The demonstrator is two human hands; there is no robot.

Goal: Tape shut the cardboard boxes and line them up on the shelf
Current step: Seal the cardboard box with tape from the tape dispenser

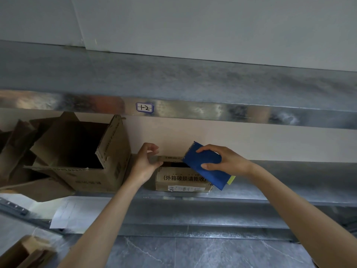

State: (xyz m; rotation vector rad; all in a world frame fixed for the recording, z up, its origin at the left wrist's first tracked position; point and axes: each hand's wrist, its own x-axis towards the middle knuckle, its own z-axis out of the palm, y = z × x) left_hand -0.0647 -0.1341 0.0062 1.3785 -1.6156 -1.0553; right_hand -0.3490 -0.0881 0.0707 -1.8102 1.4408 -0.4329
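A small cardboard box [179,180] with printed characters on its front stands on the metal shelf [280,192], its top open. My left hand [144,163] holds the box's left flap, thumb and fingers curled around its edge. My right hand [226,158] grips a flat blue item [204,165] with a yellow edge, tilted over the box's right side and partly above the opening. A larger cardboard box [87,157] stands open on the shelf to the left, its flaps raised.
More opened, crumpled cardboard [17,149] lies at the far left of the shelf. The shelf above [193,88] carries a label reading 1-2. White paper [77,211] lies below the shelf, and another cardboard box [25,252] sits at the bottom left on the grey floor.
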